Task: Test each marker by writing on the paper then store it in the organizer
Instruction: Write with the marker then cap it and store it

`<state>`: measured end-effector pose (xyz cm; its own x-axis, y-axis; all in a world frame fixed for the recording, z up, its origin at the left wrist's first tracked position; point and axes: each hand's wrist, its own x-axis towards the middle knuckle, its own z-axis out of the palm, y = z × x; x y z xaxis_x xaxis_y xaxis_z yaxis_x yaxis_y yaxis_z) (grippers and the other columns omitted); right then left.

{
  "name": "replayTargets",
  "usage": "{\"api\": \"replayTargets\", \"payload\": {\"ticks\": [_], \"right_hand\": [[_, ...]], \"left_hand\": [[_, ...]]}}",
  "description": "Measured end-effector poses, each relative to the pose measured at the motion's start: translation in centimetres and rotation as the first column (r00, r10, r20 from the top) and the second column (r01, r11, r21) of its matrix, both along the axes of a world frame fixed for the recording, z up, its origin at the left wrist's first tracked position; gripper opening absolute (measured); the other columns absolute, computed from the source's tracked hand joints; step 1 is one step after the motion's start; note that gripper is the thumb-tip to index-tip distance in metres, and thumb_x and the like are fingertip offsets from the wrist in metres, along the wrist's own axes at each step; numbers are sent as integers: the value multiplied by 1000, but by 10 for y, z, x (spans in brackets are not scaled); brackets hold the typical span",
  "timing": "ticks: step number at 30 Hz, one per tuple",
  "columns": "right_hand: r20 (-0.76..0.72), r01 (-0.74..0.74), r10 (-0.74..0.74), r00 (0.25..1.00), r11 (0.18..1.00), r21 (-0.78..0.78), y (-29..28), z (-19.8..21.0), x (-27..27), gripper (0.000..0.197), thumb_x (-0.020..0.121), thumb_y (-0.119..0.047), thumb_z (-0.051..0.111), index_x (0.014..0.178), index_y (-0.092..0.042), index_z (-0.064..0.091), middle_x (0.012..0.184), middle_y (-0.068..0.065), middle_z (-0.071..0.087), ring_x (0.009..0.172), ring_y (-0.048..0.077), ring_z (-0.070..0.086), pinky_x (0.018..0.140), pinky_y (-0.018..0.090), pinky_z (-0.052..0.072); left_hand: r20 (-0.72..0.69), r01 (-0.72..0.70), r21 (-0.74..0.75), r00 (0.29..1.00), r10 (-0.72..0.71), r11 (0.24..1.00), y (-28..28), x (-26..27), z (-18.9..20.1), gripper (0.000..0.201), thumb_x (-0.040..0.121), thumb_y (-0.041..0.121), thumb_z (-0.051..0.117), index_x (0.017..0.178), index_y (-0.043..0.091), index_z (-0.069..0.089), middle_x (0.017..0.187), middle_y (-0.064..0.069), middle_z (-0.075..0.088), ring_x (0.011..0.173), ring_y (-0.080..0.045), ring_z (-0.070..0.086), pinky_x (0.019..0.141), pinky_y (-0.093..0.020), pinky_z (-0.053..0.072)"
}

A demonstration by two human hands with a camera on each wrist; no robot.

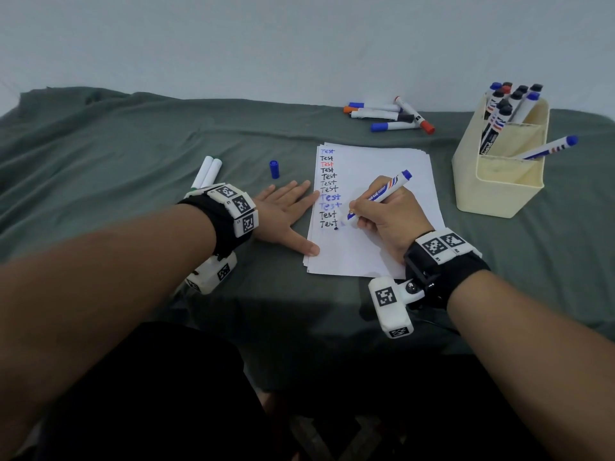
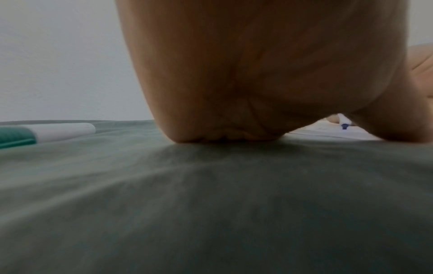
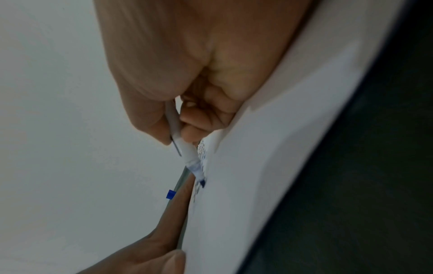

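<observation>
Green cloth covers the desk; the left hand [image 1: 283, 211] lies flat, pinning the paper's [image 1: 392, 181] left edge (steadying it) while the right hand [image 1: 387, 221] grips the blue marker [image 1: 379, 196], writing.

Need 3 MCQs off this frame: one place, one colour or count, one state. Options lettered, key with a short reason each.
1. Where does the loose blue cap lie?
A. on the green cloth, left of the paper
B. in the organizer
C. on the paper

2. How many "Test" lines on the paper are red?
A. three
B. one
C. none

3. What is the left hand doing?
A. gripping a marker
B. lifting the cap
C. lying flat, fingers straight, at the paper's left edge

Key: 1 A, the cap lies on the green cloth between the green-and-white markers and the paper. 2 B, only the third line is red. 3 C, it holds nothing; the right hand grips the blue marker.
</observation>
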<state>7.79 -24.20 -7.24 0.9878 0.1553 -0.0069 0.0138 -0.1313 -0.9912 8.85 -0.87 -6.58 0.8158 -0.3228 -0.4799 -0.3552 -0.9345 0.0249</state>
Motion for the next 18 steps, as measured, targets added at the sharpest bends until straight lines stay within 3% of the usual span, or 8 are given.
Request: {"api": "replayTargets", "payload": {"ticks": [4, 8, 12, 15, 18], "right_hand": [[-5, -27, 27, 1000, 999, 16, 0, 0, 1, 22, 83, 0, 70, 70, -11, 57, 62, 10, 66, 48, 13, 57, 47, 18, 45], [-8, -23, 24, 1000, 1000, 21, -1, -2, 1, 10, 86, -4, 71, 84, 2, 62, 58, 5, 67, 49, 11, 59, 47, 19, 44], [26, 22, -22, 999, 1000, 18, -1, -3, 2, 15, 79, -5, 69, 72, -13, 59, 59, 6, 65, 50, 12, 57, 49, 22, 46], [-89, 30, -10, 996, 975, 222, -3, -5, 4, 19, 83, -5, 73, 72, -15, 62, 71, 15, 68, 54, 16, 58, 51, 22, 47], [-180, 77, 7, 984, 888, 453, -6, -6, 8, 21, 87, -5, 77, 72, -16, 67, 73, 11, 67, 59, 16, 59, 54, 20, 50]], "left_hand": [[5, -2, -2, 1000, 2, 1000, 1, 1, -2, 126, 62, 96, 40, 151, 33, -24, 159, 6, -30, 146, -14, -26, 119, -44, -13], [1, 4, 12, 1000, -4, 1000, 1, 2, -2, 127, 60, 98, 38, 150, 33, -25, 159, 6, -31, 146, -15, -26, 119, -44, -13], [3, 5, -4, 1000, -5, 1000, 2, 2, -2, 126, 63, 96, 41, 151, 33, -24, 159, 7, -31, 146, -14, -26, 118, -43, -14], [2, 1, -29, 1000, -1, 1000, 3, 1, -2, 125, 63, 94, 42, 151, 34, -22, 159, 8, -30, 147, -13, -25, 119, -42, -13], [8, -7, -65, 1000, 8, 998, 5, 0, -1, 123, 64, 92, 44, 153, 34, -17, 160, 9, -26, 148, -13, -21, 120, -42, -10]]}}
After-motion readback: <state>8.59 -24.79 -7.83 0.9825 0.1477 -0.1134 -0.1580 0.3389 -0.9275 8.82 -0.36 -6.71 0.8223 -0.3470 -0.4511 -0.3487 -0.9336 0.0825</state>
